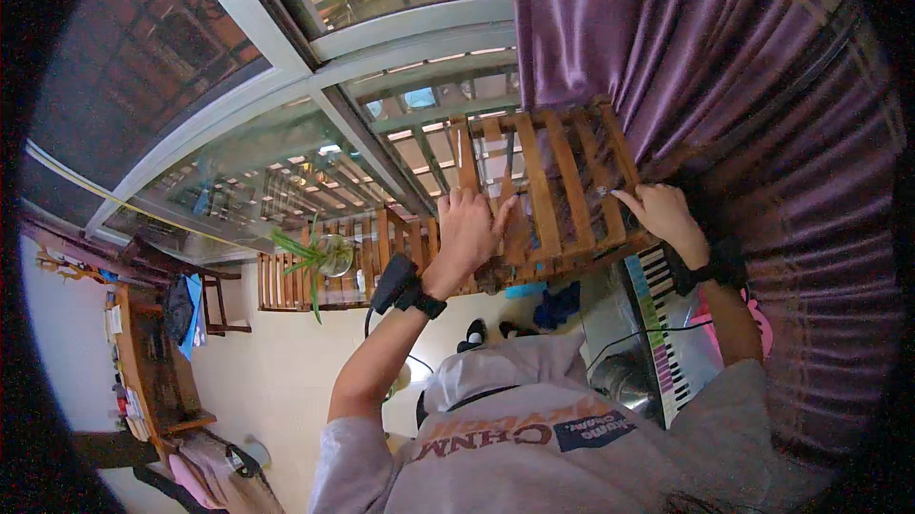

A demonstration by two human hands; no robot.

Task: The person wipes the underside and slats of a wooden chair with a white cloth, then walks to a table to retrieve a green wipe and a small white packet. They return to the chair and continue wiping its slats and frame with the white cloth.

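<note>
A brown wooden slatted rack (565,185) stands before me by the window, with a see-through sheet seemingly over its slats. At its left part lies my left hand (468,231), back upward and thumb spread to the right; its fingertips are hard to make out. My right hand (665,213) holds the rack's right edge, thumb over the top and fingers bent at the outer side. Left of my left hand, a lower slatted wooden rack (271,285) bears a round glass vase (336,255) with a green long-leaved plant (304,251).
A sliding window frame (414,35) runs behind the racks. Purple curtains (686,70) hang at the right. Beneath my right arm is a piano keyboard (661,342), with a pink item (761,328) beside it. Dark blue cloth (557,305) lies below the rack. A wooden shelf (132,342) stands far left.
</note>
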